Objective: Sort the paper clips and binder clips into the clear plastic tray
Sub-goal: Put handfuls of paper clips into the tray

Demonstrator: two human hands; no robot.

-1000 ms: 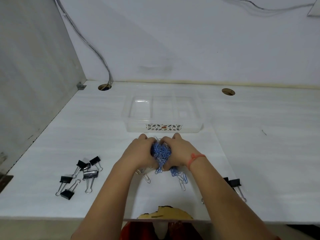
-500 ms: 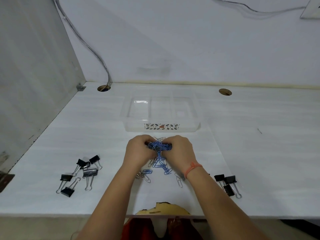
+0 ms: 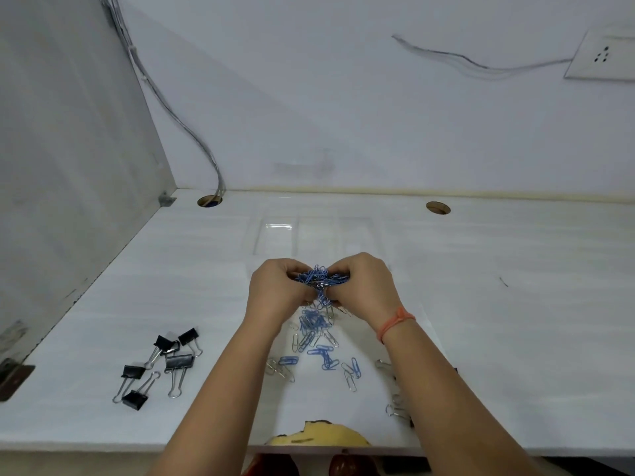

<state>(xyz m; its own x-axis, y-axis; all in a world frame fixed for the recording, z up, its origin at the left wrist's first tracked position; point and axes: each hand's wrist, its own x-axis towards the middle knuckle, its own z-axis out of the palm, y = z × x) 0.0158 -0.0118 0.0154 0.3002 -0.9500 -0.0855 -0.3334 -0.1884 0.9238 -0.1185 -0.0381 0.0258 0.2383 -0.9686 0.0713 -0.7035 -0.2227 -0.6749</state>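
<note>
– Between your two hands, lifted just off the desk (image 3: 515, 304) and right in front of the clear plastic tray (image 3: 275, 235), hangs the tangled clump of paper clips (image 3: 321, 280). Your left hand (image 3: 278, 290) and right hand (image 3: 364, 286) each curl their fingers round it, one from either side.

– Expect it to be light but loose. It is thin stiff wire, mostly blue-coated and slick, hooked together only by chance. Cup it from underneath rather than pinching the top, or strands will likely slip out.

– You have loose clips (image 3: 314, 329) too, blue and bare silver, scattered on the desk below your wrists.

– Your black binder clips (image 3: 161, 362) at near left look sturdier. Take each by its body or its wire handles. A few more show at near right, half hidden by your right forearm.

– Aim carefully, because the tray's dividers are faint against the white top.
</note>
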